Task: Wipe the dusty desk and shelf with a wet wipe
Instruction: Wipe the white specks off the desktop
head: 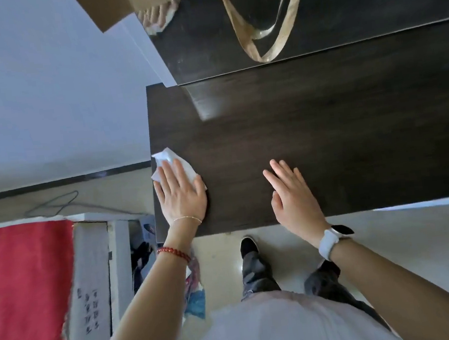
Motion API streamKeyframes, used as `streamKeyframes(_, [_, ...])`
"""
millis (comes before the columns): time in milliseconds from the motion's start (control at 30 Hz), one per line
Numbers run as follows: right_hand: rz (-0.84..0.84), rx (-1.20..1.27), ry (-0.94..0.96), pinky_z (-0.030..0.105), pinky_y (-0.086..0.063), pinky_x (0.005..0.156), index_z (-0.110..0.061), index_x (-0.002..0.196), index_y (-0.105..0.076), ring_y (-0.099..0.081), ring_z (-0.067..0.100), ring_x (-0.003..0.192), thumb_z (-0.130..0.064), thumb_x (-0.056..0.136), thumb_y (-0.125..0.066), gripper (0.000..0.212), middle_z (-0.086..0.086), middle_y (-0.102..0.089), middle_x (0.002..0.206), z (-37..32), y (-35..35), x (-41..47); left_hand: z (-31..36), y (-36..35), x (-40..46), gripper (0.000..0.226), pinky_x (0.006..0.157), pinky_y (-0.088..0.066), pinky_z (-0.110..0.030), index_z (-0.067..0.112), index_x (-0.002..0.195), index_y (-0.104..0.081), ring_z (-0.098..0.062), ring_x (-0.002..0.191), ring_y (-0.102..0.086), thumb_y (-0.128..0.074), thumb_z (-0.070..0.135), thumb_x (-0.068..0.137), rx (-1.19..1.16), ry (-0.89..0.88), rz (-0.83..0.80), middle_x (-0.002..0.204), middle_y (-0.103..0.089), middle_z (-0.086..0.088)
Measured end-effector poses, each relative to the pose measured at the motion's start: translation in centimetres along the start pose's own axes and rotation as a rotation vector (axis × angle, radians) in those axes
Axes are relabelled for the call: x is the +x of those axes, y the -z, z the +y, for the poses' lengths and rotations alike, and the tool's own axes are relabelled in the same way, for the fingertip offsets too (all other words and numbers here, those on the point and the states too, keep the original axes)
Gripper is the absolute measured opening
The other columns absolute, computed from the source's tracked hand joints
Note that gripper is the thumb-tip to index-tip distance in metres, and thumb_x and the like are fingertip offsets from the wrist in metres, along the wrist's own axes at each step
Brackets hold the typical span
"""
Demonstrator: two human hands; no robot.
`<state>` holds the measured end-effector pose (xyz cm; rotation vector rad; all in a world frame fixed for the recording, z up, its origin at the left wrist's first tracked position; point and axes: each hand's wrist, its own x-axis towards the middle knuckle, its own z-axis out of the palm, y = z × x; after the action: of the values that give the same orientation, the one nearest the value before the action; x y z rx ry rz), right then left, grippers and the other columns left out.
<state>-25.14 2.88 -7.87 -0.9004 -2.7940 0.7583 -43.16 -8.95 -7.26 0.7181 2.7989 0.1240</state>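
Head view: the left hand (180, 193), fingers straight and together, presses the thin white wipe (174, 164) flat at the surface's (325, 137) left edge. The right hand (292, 193) hovers, fingers loosely spread. The dark woodgrain looks mostly unwiped, and the glossy shelf (340, 19) seems untouched.

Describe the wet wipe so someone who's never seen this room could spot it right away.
Find the dark wood desk and go to its left edge, beside the grey wall. The wet wipe lies flat there under the left hand, which presses on it with straight fingers. It is the only white, crumpled thing on the desk.
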Motion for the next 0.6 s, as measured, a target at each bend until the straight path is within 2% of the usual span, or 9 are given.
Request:
streamKeyframes(133, [-0.027, -0.013, 0.019, 0.036, -0.011, 0.114, -0.008, 0.131, -0.045, -0.029, 0.028, 0.136, -0.017, 0.083, -0.022, 0.053, 0.012, -0.038, 0.144, 3.7, 1.5, -3.6, 1.5, -1.6, -6.1, 0.061, 0.116, 0.002, -0.045, 0.011, 0.144, 0.000, -0.030, 0.142, 0.002, -0.026, 0.034, 0.095, -0.037, 0.135, 0.026, 0.153, -0.001, -0.020])
streamKeyframes(233, [-0.007, -0.043, 0.016, 0.033, -0.006, 0.114, -0.009, 0.132, -0.044, -0.028, 0.024, 0.136, -0.012, 0.086, -0.027, 0.050, 0.010, -0.038, 0.145, 7.7, 3.4, -6.3, 4.9, -2.9, -10.3, 0.061, 0.116, 0.002, -0.045, 0.009, 0.144, -0.002, -0.030, 0.142, 0.004, -0.019, 0.037, 0.093, -0.067, 0.178, 0.039, 0.153, 0.000, -0.021])
streamKeyframes(333, [0.015, -0.066, -0.029, 0.039, -0.011, 0.113, -0.009, 0.132, -0.044, -0.028, 0.025, 0.137, -0.010, 0.085, -0.029, 0.050, 0.010, -0.038, 0.145, 11.6, 5.6, -8.3, 9.7, -4.4, -13.4, 0.073, 0.115, 0.003, -0.043, 0.009, 0.145, -0.002, -0.031, 0.142, 0.003, -0.003, 0.046, 0.082, -0.067, 0.118, 0.027, 0.153, 0.000, -0.021])
streamKeyframes(433, [0.054, -0.062, -0.112, 0.043, -0.012, 0.111, -0.008, 0.132, -0.043, -0.027, 0.027, 0.137, -0.011, 0.084, -0.026, 0.052, 0.013, -0.036, 0.146, 15.2, 7.9, -10.0, 15.4, -5.8, -15.2, 0.076, 0.114, 0.005, -0.041, 0.009, 0.145, -0.004, -0.033, 0.142, 0.000, 0.001, 0.048, 0.080, -0.030, 0.010, -0.031, 0.153, -0.003, -0.021])
streamKeyframes(467, [0.075, -0.053, -0.140, 0.044, -0.012, 0.110, -0.007, 0.132, -0.044, -0.027, 0.028, 0.137, -0.008, 0.082, -0.030, 0.051, 0.014, -0.036, 0.145, 16.4, 8.6, -10.4, 17.4, -6.3, -15.6, 0.075, 0.114, 0.004, -0.041, 0.008, 0.145, -0.008, -0.034, 0.141, -0.005, -0.001, 0.048, 0.082, -0.002, -0.031, -0.047, 0.152, -0.008, -0.021])
streamKeyframes(567, [0.149, -0.018, -0.230, 0.051, -0.018, 0.108, -0.002, 0.128, -0.048, -0.033, 0.035, 0.134, -0.002, 0.079, -0.036, 0.050, 0.019, -0.041, 0.141, 19.5, 10.4, -11.4, 22.9, -7.5, -16.4, 0.064, 0.112, -0.020, -0.046, 0.004, 0.138, -0.032, -0.037, 0.132, -0.034, -0.021, 0.041, 0.087, 0.049, -0.157, -0.020, 0.142, -0.036, -0.024])
streamKeyframes(600, [0.172, -0.011, -0.262, 0.053, -0.019, 0.107, -0.001, 0.127, -0.049, -0.034, 0.037, 0.133, -0.002, 0.079, -0.036, 0.049, 0.020, -0.042, 0.140, 20.3, 10.9, -11.7, 24.4, -7.8, -16.7, 0.062, 0.110, -0.025, -0.046, 0.004, 0.136, -0.035, -0.036, 0.130, -0.038, -0.024, 0.040, 0.088, 0.060, -0.187, -0.027, 0.140, -0.040, -0.023])
